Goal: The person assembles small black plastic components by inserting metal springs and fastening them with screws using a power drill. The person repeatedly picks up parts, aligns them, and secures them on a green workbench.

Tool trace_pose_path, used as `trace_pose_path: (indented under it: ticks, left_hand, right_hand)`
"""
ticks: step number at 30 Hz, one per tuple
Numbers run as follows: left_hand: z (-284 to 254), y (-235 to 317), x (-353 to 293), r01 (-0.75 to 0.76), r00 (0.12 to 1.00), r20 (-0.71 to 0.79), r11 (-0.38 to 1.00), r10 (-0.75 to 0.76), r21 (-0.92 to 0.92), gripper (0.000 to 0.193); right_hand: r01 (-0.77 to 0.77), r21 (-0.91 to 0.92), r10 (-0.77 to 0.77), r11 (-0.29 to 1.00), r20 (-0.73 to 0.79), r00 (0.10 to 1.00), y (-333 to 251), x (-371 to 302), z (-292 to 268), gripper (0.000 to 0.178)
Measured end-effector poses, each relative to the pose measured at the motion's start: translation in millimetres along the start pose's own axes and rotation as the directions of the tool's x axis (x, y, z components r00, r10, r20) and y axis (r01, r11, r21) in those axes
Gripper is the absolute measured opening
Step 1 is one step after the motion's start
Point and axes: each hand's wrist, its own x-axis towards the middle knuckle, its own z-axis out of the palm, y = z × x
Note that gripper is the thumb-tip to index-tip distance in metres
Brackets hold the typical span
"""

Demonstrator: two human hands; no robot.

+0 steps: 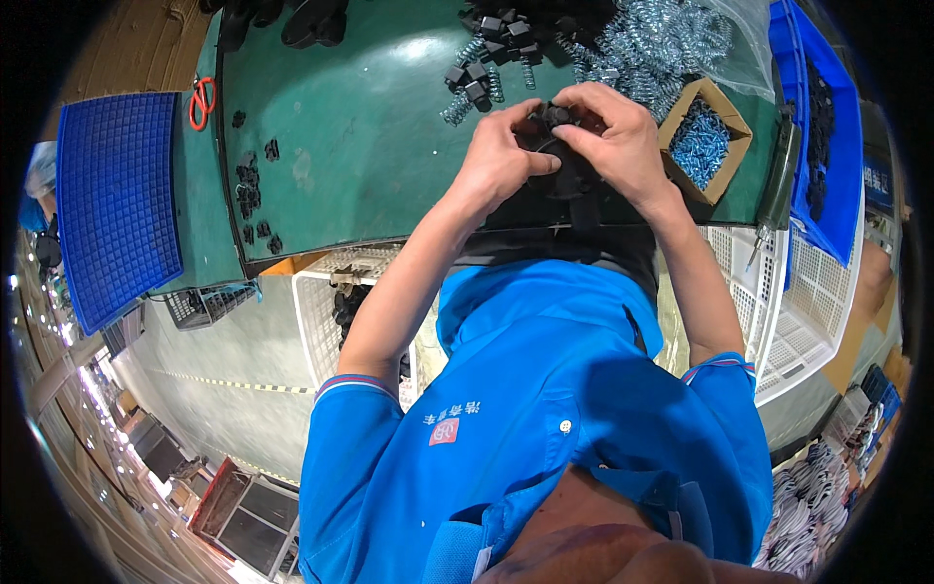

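Black part (556, 118) held between left fingers (514, 114), right fingers (577, 137).

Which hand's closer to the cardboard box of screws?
Right. The right hand is just left of the cardboard box of screws; the left hand is farther left, beyond the right one.

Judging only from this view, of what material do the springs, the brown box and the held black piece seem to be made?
Springs: most likely metal with a shiny, bluish-silver plating, as the coils glint.
Brown box: probably cardboard, dull and uncoated, with thin, flat walls.
Held black piece: perhaps moulded plastic, being dark with small shaped details, but largely covered, so uncertain.
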Motion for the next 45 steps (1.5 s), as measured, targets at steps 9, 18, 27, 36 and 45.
trace_pose_path:
  ticks: [9,18,27,36,45]
  left_hand:
    - [1,2,1,-0.024,0.999,-0.039,0.999,0.026,0.039,0.074]
    - [5,-3,-5,0.03,0.99,-0.128,0.978,-0.057,-0.205,0.077]
    - [18,16,-18,-0.135,0.97,-0.179,0.975,0.167,0.176,0.077]
    - [17,19,-29,-0.171,0.96,-0.198,0.974,0.198,0.148,0.074]
    - [11,-9,-28,0.077,0.989,0.15,0.855,0.001,-0.513,0.044]
  right_hand:
    - [-0.066,-0.014,0.062,0.998,-0.215,0.975,-6,-10,15,0.027]
    - [-0.078,0.265,0.149,0.961,-0.263,0.953,8,-25,19,0.026]
    - [0.06,-0.178,-0.111,0.982,-0.295,0.949,-20,-24,10,0.024]
    - [0.06,0.092,-0.03,0.994,-0.298,0.954,-15,-32,6,0.022]
    - [0.058,0.287,0.052,0.956,-0.359,0.932,-22,-40,5,0.019]
